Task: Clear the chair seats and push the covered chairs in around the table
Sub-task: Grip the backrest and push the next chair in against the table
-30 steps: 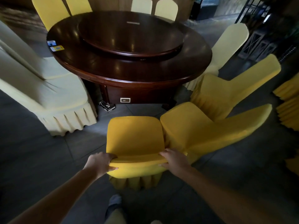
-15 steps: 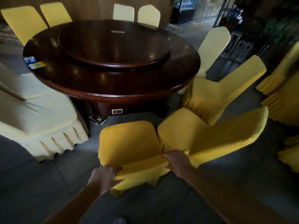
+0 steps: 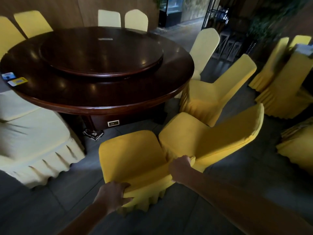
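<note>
Turntable (image 3: 101, 53) sits centred on counter (image 3: 105, 97). Two cards (image 3: 18, 81) lie at counter's left edge. Near chair (image 3: 132, 155) stands before counter, short of its rim. Second chair (image 3: 194, 139) touches its right side. Left hand (image 3: 111, 195) and right hand (image 3: 180, 167) grip near chair's back.

I log the near chair (image 3: 130, 155) cover as a plain, saturated golden yellow, its pleated skirt shading darker in the folds. The chair beside it (image 3: 203, 143) and the third chair (image 3: 211, 94) read the same yellow. The left chair (image 3: 33, 133) is pale cream, as is the far chair (image 3: 109, 18). Table (image 3: 101, 97) and turntable (image 3: 101, 55) are both glossy dark red-brown with white glints. A blue sticker (image 3: 8, 75) and a yellow sticker (image 3: 20, 81) show at the table's left edge. The floor (image 3: 42, 200) is dark grey and the wall (image 3: 67, 12) is brown wood grain.
</note>
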Demonstrator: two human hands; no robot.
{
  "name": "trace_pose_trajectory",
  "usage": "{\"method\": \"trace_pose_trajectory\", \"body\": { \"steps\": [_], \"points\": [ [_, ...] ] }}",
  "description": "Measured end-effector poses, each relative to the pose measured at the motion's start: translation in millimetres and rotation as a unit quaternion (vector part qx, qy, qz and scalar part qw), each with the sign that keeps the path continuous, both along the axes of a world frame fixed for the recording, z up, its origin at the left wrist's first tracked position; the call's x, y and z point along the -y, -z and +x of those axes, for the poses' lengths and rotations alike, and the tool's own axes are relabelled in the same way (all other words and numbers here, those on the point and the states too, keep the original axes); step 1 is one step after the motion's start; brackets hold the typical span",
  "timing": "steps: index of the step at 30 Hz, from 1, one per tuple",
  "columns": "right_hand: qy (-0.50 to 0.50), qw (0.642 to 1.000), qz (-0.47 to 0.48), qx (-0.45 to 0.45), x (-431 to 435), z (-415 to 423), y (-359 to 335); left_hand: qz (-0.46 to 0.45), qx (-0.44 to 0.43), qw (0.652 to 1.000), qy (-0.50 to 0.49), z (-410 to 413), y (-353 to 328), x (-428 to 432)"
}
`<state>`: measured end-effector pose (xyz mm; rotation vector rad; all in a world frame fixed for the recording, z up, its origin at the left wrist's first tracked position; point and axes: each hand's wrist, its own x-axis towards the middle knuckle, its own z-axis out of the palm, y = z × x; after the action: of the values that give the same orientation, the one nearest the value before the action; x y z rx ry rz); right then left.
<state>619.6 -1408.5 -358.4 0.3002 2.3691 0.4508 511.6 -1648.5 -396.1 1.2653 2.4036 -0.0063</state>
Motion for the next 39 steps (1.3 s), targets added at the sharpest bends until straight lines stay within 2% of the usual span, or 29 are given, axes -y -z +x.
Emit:
{"method": "trace_pose_trajectory", "body": {
  "steps": [3,6,8,20,23,28,31,39],
  "points": [
    [-0.05,0.997,-0.03,-0.05,-3,4,1,0.009,0.005,1.0,0.012,-3,4,2],
    [-0.028,0.986,-0.12,-0.114,-12,15,8,0.031,0.011,0.999,0.024,-6,6,4],
    [-0.019,0.979,-0.14,-0.146,-15,21,13,0.034,0.001,0.999,0.041,-8,7,3],
    [-0.062,0.972,-0.068,-0.218,-42,-52,-11,0.026,-0.07,0.997,0.013,-74,-29,-30],
    [-0.069,0.969,-0.077,-0.224,-52,-45,-3,0.004,-0.083,0.996,0.027,-69,-30,-40],
    [-0.019,0.975,-0.096,-0.199,-60,-19,23,-0.034,-0.058,0.994,0.087,-51,-17,-58],
    [-0.019,0.97,-0.12,-0.211,-47,-38,24,-0.037,-0.065,0.995,0.071,-71,-10,-45],
    [-0.034,0.952,-0.178,-0.246,-15,-82,27,-0.003,-0.053,0.997,-0.053,-125,20,-8]
  ]
}}
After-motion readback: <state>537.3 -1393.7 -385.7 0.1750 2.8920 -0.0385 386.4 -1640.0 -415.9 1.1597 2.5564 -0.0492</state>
